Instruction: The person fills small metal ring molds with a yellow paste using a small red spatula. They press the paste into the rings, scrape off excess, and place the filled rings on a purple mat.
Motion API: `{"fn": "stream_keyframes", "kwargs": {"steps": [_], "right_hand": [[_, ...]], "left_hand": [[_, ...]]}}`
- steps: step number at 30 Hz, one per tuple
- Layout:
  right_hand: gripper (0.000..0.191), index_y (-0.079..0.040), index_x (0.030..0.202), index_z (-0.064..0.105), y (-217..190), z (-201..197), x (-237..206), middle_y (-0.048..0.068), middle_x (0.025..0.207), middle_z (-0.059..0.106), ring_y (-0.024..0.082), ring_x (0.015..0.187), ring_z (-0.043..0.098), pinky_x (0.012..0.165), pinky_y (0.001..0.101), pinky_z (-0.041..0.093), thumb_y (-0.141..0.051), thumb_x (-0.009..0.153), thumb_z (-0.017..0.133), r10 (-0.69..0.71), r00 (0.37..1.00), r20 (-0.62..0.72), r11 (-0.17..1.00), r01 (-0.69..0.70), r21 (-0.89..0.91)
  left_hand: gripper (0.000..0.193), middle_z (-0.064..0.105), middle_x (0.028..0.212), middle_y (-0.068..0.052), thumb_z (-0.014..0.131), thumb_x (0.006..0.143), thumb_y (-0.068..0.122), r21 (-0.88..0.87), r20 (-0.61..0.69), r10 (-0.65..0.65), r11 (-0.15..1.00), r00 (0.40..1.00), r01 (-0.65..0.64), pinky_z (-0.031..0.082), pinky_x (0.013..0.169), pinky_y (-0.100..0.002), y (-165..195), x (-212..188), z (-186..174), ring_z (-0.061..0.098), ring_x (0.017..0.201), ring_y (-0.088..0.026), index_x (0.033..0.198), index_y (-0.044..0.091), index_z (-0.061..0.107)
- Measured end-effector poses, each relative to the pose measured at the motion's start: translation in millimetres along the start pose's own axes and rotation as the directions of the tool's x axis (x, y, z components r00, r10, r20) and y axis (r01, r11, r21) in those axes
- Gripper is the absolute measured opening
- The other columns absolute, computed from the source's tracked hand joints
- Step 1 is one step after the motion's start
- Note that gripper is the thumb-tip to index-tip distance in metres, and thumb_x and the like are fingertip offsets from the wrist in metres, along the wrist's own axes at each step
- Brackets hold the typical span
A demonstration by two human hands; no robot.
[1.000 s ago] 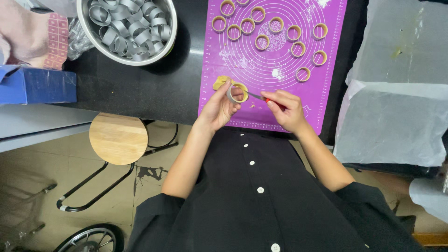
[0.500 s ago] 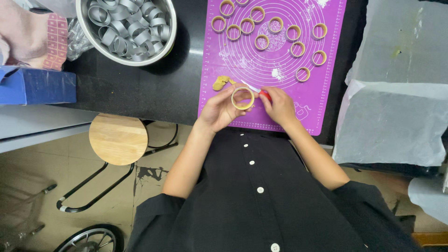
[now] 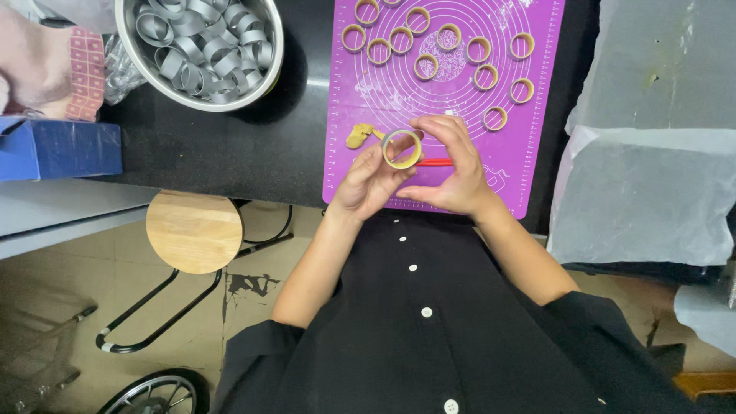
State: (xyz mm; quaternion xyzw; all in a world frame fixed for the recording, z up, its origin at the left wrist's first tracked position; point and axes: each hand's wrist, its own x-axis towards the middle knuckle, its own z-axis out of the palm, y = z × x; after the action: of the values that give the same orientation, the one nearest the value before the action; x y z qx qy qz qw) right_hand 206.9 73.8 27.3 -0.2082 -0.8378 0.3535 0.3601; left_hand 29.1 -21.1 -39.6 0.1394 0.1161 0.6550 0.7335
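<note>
Since half a second ago, I see both hands drawn closer together over the near edge of the purple mat (image 3: 529, 165), the ring lifted slightly and tilted up toward the camera.

Head view: the left hand (image 3: 372, 184) and right hand (image 3: 452, 172) pinch a small metal ring lined with dough (image 3: 402, 149) between their fingertips, fingers curled shut around its rim, held just above the mat. A red-handled tool (image 3: 435, 162) lies under the right hand, its far end hidden by the fingers. Just left of the ring, a scrap of tan dough (image 3: 357, 136) sits on the mat.

Farther up the mat, about a dozen more dough-lined rings (image 3: 426, 67) stand in loose rows, apart from one another. On the black surface (image 3: 230, 149) to the left, a steel bowl (image 3: 270, 73) holds a heap of empty metal rings (image 3: 203, 46). A blue box (image 3: 57, 149) sits at the left edge, what it holds not visible. White sheets (image 3: 652, 192) cover the area to the right. Below the surface stands a round wooden stool (image 3: 193, 231).
</note>
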Motion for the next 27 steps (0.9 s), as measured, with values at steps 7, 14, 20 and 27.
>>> {"fn": "stream_keyframes", "kwargs": {"steps": [7,14,20,27], "right_hand": [[0.083,-0.007,0.143,0.046,-22.0,-6.2,23.7,0.012,0.132,0.064,0.031,0.125,0.062,0.108,0.0427,0.048,-0.008,0.074,0.092,-0.011,1.0,0.024,0.997,0.009,0.075],[0.088,-0.007,0.145,0.043,-29.2,-12.1,27.0,0.014,0.133,0.061,0.032,0.128,0.059,0.11,0.044,0.05,-0.005,0.071,0.09,-0.029,0.998,0.057,0.997,0.025,0.076],[0.09,-0.007,0.148,0.041,-29.0,-15.7,28.5,0.018,0.139,0.056,0.028,0.131,0.06,0.107,0.0388,0.055,-0.002,0.072,0.089,-0.025,0.997,0.073,0.986,0.012,0.166],[0.091,-0.01,0.147,0.039,-32.1,-16.5,32.3,0.011,0.132,0.064,0.03,0.137,0.055,0.113,0.0423,0.047,-0.005,0.071,0.09,-0.079,0.996,0.05,0.987,0.071,0.143]], "left_hand": [[0.037,0.056,0.137,-0.013,0.062,0.11,0.036,-0.051,0.005,0.021,0.998,1.0,-0.02,0.043,0.117,-0.047,-10.4,-0.6,0.2,0.054,0.135,-0.029,0.124,0.002,0.063],[0.046,0.053,0.144,-0.018,0.065,0.1,0.041,0.072,0.042,-0.008,0.997,0.999,0.005,0.037,0.123,-0.045,-2.7,1.6,21.2,0.045,0.144,-0.032,0.129,0.004,0.064],[0.035,0.052,0.149,-0.017,0.068,0.103,0.043,0.041,0.133,0.029,0.999,0.991,-0.035,0.035,0.126,-0.045,0.1,7.4,33.1,0.043,0.148,-0.034,0.107,0.009,0.07],[0.043,0.057,0.132,-0.015,0.071,0.102,0.044,-0.043,0.124,-0.018,0.999,0.992,0.024,0.043,0.118,-0.047,0.3,5.7,36.6,0.049,0.141,-0.038,0.117,0.004,0.069]]}}
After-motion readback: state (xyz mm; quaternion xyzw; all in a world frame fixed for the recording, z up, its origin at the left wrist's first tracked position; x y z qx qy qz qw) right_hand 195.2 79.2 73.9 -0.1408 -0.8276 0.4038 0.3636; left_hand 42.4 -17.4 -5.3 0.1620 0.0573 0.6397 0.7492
